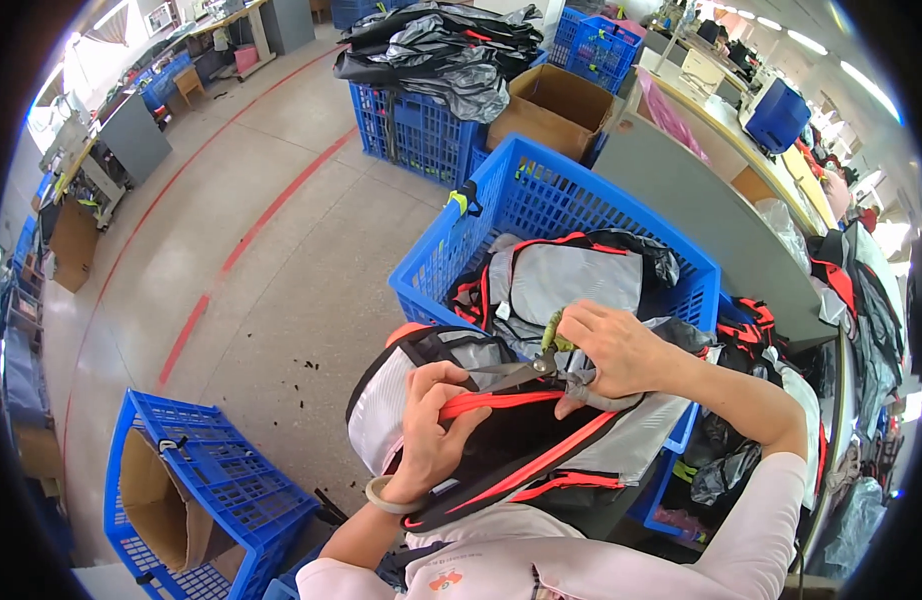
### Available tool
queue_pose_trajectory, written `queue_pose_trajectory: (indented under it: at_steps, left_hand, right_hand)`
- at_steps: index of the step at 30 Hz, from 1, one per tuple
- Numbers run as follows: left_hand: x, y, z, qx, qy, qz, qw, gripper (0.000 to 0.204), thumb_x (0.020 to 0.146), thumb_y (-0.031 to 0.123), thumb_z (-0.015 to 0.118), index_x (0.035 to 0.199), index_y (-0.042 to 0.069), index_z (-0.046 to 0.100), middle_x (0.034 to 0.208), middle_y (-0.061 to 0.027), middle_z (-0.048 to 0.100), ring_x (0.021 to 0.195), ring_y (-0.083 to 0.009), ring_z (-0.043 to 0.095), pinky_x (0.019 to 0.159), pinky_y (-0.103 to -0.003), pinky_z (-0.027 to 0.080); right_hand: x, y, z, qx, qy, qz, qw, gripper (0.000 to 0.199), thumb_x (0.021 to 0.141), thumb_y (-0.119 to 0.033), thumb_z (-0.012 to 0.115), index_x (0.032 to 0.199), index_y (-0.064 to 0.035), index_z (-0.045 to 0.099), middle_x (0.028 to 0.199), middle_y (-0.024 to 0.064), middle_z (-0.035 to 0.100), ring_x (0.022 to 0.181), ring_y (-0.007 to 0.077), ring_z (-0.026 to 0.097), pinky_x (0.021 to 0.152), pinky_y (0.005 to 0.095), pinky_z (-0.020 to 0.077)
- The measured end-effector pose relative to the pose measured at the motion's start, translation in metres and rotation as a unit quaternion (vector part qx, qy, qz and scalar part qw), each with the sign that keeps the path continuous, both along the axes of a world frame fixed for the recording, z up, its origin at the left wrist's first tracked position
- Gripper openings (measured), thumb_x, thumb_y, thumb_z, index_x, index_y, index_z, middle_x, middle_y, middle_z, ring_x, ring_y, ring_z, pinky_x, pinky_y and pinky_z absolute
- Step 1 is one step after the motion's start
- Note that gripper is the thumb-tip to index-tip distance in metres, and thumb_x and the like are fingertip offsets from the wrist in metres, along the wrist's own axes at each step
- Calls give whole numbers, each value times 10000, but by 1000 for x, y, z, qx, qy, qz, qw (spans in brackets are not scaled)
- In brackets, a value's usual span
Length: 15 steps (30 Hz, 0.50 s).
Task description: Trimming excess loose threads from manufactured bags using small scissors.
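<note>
A silver-grey and black bag (pixel 386 420) with bright red-orange edging lies across my lap, its dark opening facing up. My left hand (pixel 431 425) pinches a strip of the red edging (pixel 486 400) at the opening between thumb and fingers. In my right hand (pixel 616 350) is a pair of scissors (pixel 526 373) with cloth-wrapped handles, one green and one greyish. Their blades point left, just above the red edging and close to my left fingers. Whether the blades touch the fabric I cannot tell. My right fingers partly hide the handles.
Just beyond the bag stands a blue plastic crate (pixel 621 195) holding similar bags. Another blue crate (pixel 411 130), piled with bags, and a cardboard box (pixel 551 105) are behind it. A cardboard-lined blue crate (pixel 236 460) is at lower left. A grey-sided workbench (pixel 681 200) runs along the right.
</note>
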<state>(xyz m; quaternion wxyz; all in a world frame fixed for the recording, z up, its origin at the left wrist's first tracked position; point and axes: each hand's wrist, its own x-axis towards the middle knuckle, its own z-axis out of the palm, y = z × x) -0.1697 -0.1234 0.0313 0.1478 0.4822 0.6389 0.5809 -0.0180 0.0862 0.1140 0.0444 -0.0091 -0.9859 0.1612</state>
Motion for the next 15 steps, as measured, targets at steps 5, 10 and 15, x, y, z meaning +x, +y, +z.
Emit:
queue_pose_trajectory:
  at_steps: [5,10,15]
  left_hand:
    - [5,1,-3,19,-9,15,1000,214,679,55,751,807,19,583,1019,-108,536,944,-272,479,822,-361,398]
    - [4,0,-3,25,-11,12,1000,221,679,62,753,815,22,584,1032,-113,540,956,-271,480,827,-361,394]
    - [4,0,-3,25,-8,14,1000,223,682,68,753,817,21,582,1036,-116,546,956,-271,482,827,-363,392]
  right_hand:
    - [10,6,12,39,-90,11,995,710,587,-631,737,836,-2,520,845,96,545,813,269,559,601,381,496]
    - [5,5,14,33,-105,13,994,657,609,-637,719,821,-37,558,830,68,581,817,254,588,568,381,495]
    - [2,1,19,12,-101,19,995,589,606,-595,742,772,-54,578,768,71,588,752,266,596,549,377,474]
